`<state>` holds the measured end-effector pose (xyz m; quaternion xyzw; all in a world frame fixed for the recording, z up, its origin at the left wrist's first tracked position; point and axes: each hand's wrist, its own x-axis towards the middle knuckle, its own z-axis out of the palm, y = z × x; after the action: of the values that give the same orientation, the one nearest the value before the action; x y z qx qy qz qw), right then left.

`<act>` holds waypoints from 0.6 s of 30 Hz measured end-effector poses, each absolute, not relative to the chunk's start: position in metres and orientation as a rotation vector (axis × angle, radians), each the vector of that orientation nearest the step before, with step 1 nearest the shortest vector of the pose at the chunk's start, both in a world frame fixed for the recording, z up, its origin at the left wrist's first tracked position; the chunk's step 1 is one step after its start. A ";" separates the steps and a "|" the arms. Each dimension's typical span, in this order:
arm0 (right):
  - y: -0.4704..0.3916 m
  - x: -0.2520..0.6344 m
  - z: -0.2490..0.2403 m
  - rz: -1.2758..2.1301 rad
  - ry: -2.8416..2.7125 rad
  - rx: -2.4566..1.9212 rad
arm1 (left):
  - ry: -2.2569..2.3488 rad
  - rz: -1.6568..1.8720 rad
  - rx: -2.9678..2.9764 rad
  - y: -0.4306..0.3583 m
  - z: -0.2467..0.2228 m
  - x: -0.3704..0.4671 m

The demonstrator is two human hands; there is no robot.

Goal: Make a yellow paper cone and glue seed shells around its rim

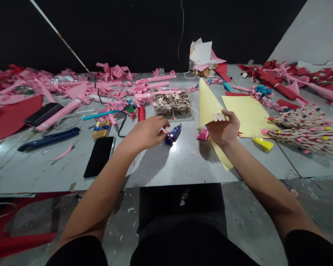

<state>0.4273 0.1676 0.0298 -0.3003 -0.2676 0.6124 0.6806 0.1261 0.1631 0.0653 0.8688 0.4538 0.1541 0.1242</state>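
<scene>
On the left of the table [152, 166], a red sheet [17, 114] lies by a black case [43, 113] and a rolled pink paper [61, 114], with pink scraps [116, 72] heaped behind. A dark blue stapler [48, 139] lies in front of them. Next come a yellow packet [101, 129] and, just in front of it, a phone [99, 157], screen dark.

The left hand [147, 135] is over the table to the right of the phone, its fingers loosely bent and released, close to a blue glue gun [172, 135]; whether a fingertip touches the gun cannot be told. Behind the gun, a clear tray [172, 105] holds pale shell pieces in two compartments.

Farther right, the right hand [224, 129] grasps a yellow paper cone [209, 103] by its lower edge, point up, with a few shell pieces [219, 117] along that edge. A small pink packet [203, 134] lies beside it.

Beyond, a flat yellow sheet [245, 114] lies partly over red paper, then a yellow bag [263, 144] and two shell-covered cones [307, 136] dotted with colored balls lie on their sides.
</scene>
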 end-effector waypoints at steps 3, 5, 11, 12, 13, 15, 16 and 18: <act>0.167 0.428 0.036 1.429 -0.591 -0.717 | 1.286 -0.002 2.702 0.160 0.055 0.108; 0.167 0.427 0.039 1.461 -0.576 -0.740 | 1.280 -0.112 2.761 0.163 0.050 0.109; 0.174 0.421 0.042 1.487 -0.624 -0.825 | 1.339 -0.328 2.755 0.186 0.057 0.134; 0.176 0.420 0.040 1.482 -0.616 -0.840 | 1.341 -0.333 2.746 0.188 0.059 0.135; 0.179 0.420 0.039 1.481 -0.608 -0.852 | 1.344 -0.323 2.748 0.189 0.061 0.135; 0.183 0.421 0.033 1.480 -0.618 -0.871 | 1.357 -0.228 2.777 0.188 0.065 0.130; 0.185 0.422 0.030 1.471 -0.630 -0.879 | 1.357 -0.132 2.803 0.186 0.066 0.126; 0.187 0.424 0.025 1.451 -0.650 -0.891 | 1.291 0.151 2.843 0.182 0.067 0.117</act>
<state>0.4240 0.1867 0.0249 -0.3865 -0.2820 0.6292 0.6125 0.1166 0.1824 0.0667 0.9094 0.4130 0.0483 0.0078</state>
